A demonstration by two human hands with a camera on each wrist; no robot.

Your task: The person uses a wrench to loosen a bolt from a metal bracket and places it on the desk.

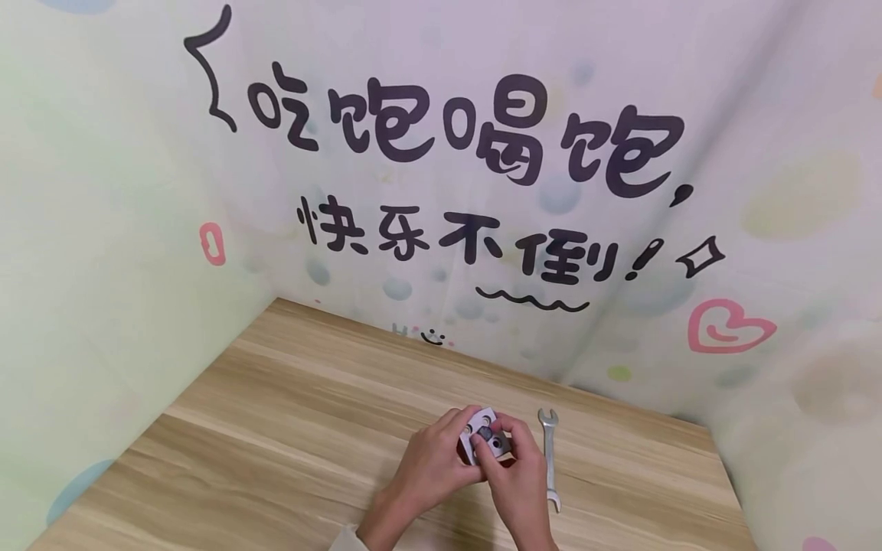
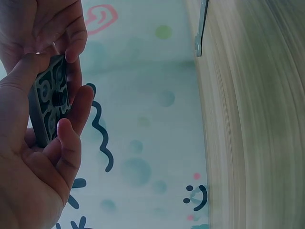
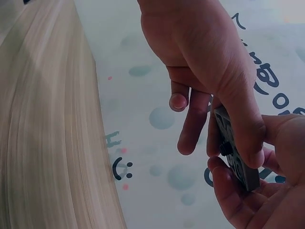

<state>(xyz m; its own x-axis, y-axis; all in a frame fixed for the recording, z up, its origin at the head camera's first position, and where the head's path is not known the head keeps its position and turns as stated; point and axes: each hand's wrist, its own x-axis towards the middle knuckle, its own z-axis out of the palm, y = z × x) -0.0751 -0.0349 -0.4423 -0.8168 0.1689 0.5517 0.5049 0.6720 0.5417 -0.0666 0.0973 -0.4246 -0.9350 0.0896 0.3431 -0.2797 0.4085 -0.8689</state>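
Observation:
A small square grey metal plate (image 1: 477, 423) with round holes near its corners is held up above the table. My left hand (image 1: 430, 463) grips it by its edges. At its middle sits a dark bolt head (image 1: 485, 433), pinched between the thumb and index finger of my right hand (image 1: 520, 474). Both wrist views show the plate's recessed underside, where the bolt's dark end (image 2: 59, 98) sticks out. The right hand's other fingers hang below the plate in the right wrist view. Part of the plate is hidden by fingers.
An open-ended wrench (image 1: 549, 459) lies on the wood-grain table (image 1: 276, 428), just right of the hands. Behind and at the sides stand pale printed cloth walls (image 1: 441, 46) with dark lettering.

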